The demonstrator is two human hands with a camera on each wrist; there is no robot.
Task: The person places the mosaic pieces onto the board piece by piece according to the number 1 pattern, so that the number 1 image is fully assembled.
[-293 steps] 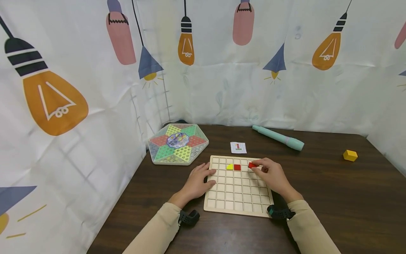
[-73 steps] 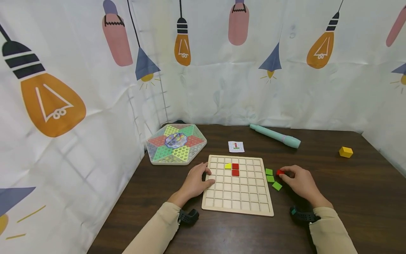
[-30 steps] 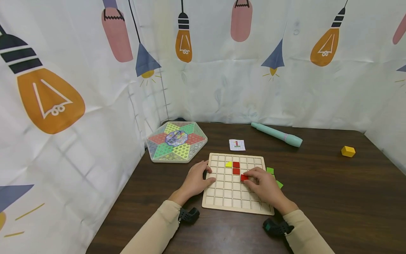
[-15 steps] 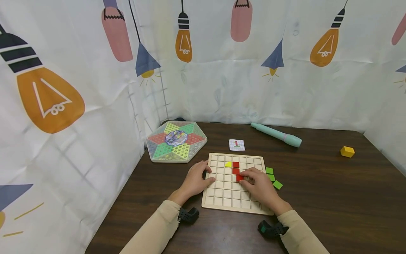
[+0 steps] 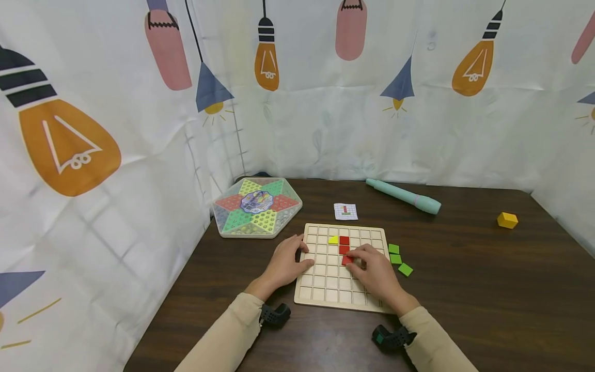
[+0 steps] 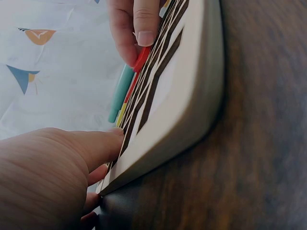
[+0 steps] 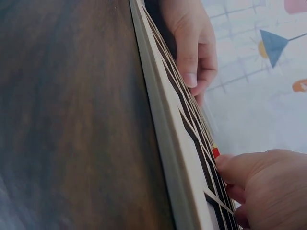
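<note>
Head view: R hand (image 5: pixel 372 268) on wooden grid board (image 5: pixel 325 294), fingertips pinching red square tile (image 5: pixel 346 260) into cell directly below two red tiles (image 5: pixel 344 244); yellow triangle tile (image 5: pixel 333 240) just left of top red. L hand (image 5: pixel 285 263) fingers relaxed, flat on board's left edge. Three green tiles (image 5: pixel 397 258) on table, just right of board.

L wrist view: thumb against board rim (image 6: pixel 192 96); R fingers on red tile (image 6: pixel 142 58).

R wrist view: red tile edge (image 7: pixel 216 152) at R fingertips.

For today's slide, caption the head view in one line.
Right hand sets a red tile into the wooden grid board; left hand rests on its edge.
</note>
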